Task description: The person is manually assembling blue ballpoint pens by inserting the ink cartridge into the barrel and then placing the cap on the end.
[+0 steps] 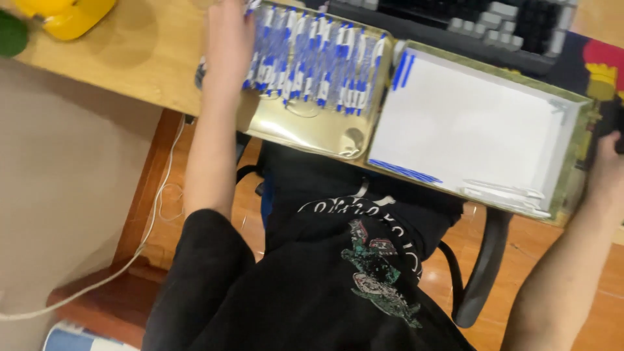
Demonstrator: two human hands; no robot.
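The left hand (229, 32) lies flat on blue-and-white pens (318, 62) heaped in a gold tray (312, 133) overhanging the desk's (123, 58) front edge. The right hand (608, 166) touches the white tray's (468, 130) right end, grip unclear. Pressing could probably tip the trays and spill pens.

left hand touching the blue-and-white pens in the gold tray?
Touching. Head view: left hand lies directly over the pens at the gold tray's left end, no gap visible.

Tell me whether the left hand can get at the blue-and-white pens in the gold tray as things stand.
Probably yes: the left hand already rests at the left end of the pens in the open gold tray, with nothing covering them.
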